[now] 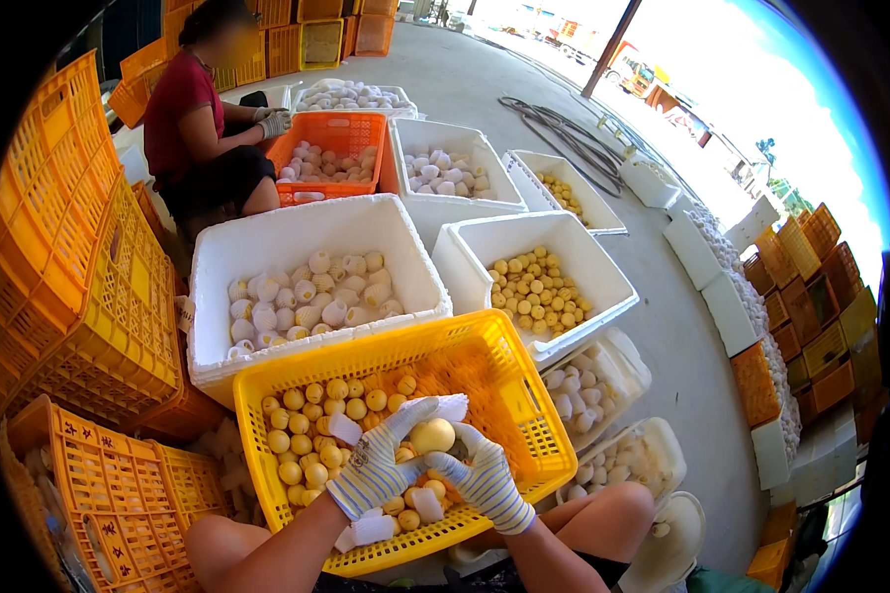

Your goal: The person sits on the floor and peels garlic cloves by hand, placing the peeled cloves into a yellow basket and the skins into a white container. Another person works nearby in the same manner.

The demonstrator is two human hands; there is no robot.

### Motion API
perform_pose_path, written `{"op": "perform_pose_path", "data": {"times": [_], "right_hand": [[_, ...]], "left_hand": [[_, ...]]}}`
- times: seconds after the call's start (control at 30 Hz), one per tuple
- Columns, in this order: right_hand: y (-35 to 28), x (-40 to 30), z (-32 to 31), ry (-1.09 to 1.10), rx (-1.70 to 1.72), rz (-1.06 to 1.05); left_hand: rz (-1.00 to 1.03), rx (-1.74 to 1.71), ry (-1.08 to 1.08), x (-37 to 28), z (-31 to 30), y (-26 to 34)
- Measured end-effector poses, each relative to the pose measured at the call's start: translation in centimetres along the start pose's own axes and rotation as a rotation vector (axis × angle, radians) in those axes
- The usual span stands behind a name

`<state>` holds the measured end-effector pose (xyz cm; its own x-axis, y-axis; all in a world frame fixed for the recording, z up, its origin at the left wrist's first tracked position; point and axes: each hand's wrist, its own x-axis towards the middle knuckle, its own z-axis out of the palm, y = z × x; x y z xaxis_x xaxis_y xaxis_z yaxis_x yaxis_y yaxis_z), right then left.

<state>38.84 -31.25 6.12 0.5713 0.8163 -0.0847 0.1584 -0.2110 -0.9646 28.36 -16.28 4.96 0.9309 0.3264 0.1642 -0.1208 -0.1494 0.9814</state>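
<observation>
Both my hands wear striped knit gloves and meet above a yellow plastic crate point(534, 400). Between them is a round pale yellow fruit point(433, 436). My left hand point(378, 459) has its thumb and fingers around the fruit's left side, with a white foam net sleeve point(445, 407) against its fingertips. The fingers of my right hand point(482, 474) touch the fruit from the right. Many yellow fruits point(297, 422) lie in the crate below on an orange mesh lining point(460, 378), and several loose foam sleeves point(374, 529) lie among them.
Beyond the crate stand a white foam box point(319, 215) of sleeved fruits and another point(593, 259) of bare ones. A person point(208, 126) in gloves sits at an orange crate point(326, 118). Stacked crates point(52, 215) rise at left. A hose point(564, 133) lies coiled on the floor.
</observation>
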Motion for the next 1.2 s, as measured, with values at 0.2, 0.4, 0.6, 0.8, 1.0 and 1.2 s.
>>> {"op": "perform_pose_path", "data": {"times": [0.2, 0.4, 0.6, 0.8, 1.0, 1.2], "right_hand": [[0.2, -0.4, 0.0, 0.056, 0.011, -0.048], [1.9, -0.3, 0.7, -0.019, 0.654, 0.224], [6.1, 0.8, 1.3, -0.142, 1.074, 0.433], [5.5, 0.7, 1.7, -0.093, 1.084, 0.447], [6.3, 0.8, 3.3, 0.104, 0.602, 0.356], [5.9, 0.3, 1.7, -0.111, 0.700, 0.407]], "left_hand": [[-0.020, 0.091, 0.002, -0.1, 0.4, -1.0], [-0.003, 0.217, -0.081, 0.7, 0.4, -0.3], [-0.053, 0.437, -0.088, 0.2, 0.4, -2.8], [-0.080, 0.477, -0.078, 0.0, 0.1, -3.0], [-0.027, 0.611, -0.058, -0.1, 0.9, -3.6], [-0.030, 0.706, -0.100, -0.3, 0.6, -3.0]]}}
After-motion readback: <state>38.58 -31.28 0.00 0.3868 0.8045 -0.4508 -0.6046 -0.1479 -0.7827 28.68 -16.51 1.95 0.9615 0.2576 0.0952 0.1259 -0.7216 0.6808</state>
